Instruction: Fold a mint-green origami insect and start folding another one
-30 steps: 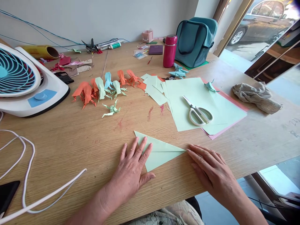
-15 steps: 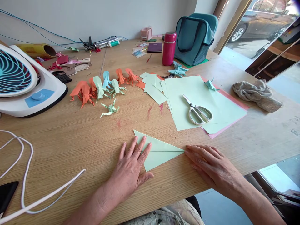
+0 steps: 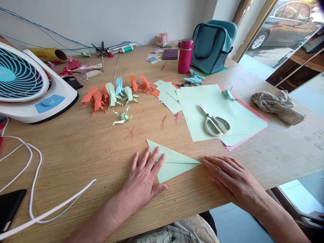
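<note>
A pale green sheet of paper (image 3: 174, 165), folded into a pointed kite shape with a seam along its middle, lies flat on the wooden table. My left hand (image 3: 145, 177) rests on its wide left end, fingers spread and the thumb out over the table; part of the paper is hidden beneath it. At the paper's sharp right tip is my right hand (image 3: 229, 177), its fingers stretched forward and held close together, the fingertips at or just beside the point. Whether they touch the paper I cannot tell.
White-handled scissors (image 3: 215, 123) lie on large green sheets (image 3: 199, 96). Folded paper figures (image 3: 96, 99) stand farther back, near small cut papers (image 3: 169, 101). A fan (image 3: 50, 98) and white cable (image 3: 37, 168) are leftward; a pink bottle (image 3: 185, 55), bag (image 3: 210, 44) and cloth (image 3: 278, 104) are rightward.
The camera view has shifted slightly, so everything appears a little farther right. Both hands keep nearly the same places on and beside the folded paper.
</note>
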Available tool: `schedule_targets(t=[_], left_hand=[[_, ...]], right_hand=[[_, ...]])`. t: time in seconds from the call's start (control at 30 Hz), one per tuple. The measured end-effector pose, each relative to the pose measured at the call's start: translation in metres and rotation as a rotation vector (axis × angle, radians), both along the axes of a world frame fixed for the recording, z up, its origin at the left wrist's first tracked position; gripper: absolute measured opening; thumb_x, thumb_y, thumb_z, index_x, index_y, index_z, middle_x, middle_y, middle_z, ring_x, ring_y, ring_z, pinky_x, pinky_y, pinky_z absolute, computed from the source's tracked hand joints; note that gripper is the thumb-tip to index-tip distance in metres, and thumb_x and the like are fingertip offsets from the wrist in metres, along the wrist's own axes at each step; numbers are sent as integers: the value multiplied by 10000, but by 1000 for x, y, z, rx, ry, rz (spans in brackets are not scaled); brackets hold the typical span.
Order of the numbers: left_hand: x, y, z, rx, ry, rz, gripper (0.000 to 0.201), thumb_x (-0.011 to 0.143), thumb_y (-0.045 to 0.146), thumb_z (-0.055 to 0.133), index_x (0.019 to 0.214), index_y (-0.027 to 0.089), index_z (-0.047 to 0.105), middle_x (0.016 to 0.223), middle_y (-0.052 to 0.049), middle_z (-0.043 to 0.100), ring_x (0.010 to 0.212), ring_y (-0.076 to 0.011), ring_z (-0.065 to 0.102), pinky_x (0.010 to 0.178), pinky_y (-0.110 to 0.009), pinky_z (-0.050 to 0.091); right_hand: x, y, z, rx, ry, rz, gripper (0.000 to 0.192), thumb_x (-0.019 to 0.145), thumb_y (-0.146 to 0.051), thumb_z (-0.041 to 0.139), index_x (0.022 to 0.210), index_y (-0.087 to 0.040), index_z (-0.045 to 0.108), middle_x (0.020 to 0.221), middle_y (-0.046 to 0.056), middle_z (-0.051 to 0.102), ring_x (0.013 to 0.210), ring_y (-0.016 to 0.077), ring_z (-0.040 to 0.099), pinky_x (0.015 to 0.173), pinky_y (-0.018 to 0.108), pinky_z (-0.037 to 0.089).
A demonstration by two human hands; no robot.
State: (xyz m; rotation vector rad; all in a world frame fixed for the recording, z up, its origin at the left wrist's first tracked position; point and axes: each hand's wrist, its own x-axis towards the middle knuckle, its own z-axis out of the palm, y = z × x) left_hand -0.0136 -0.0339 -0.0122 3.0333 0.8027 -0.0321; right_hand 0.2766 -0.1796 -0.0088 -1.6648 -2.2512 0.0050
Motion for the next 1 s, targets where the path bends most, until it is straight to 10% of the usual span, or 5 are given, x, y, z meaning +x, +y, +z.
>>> schedule_targets(t=[0.3,0.5,0.7,1.0], left_hand=[[2,-3,5,-64,25,28,776,931,670,339,1552,218,231,1631,-107,171,1477,-387,156,1137,-612,179],[5,-6,7,-44,-22,33,860,881,734,341,1539,184,275,1626,-136,177,1480,-413,117,1135,-670,106],[26,-20,8,-128,-87,-237,940,887,756,174,1561,102,118,1638,-113,103,1520,-266,6,1213,-513,-14],[32,-30,-9,-235,-71,-165,1024,861,792,186,1559,65,8,1636,-145,11,1517,-282,-54,1222,-479,42]], right_hand=[[-47,31,-7,-69,-96,101,694,1004,-402,441,1558,-79,174,1593,162,282,1482,278,242,1174,518,293],[-50,28,-12,-111,-103,62,761,994,-493,420,1567,-84,129,1612,158,219,1497,271,196,1191,509,254],[-50,27,-12,-109,-90,65,795,991,-479,423,1574,-94,45,1622,146,184,1501,269,181,1204,492,216],[-50,28,-14,-45,-140,69,758,996,-465,404,1569,-72,102,1622,134,205,1507,239,157,1215,438,160]])
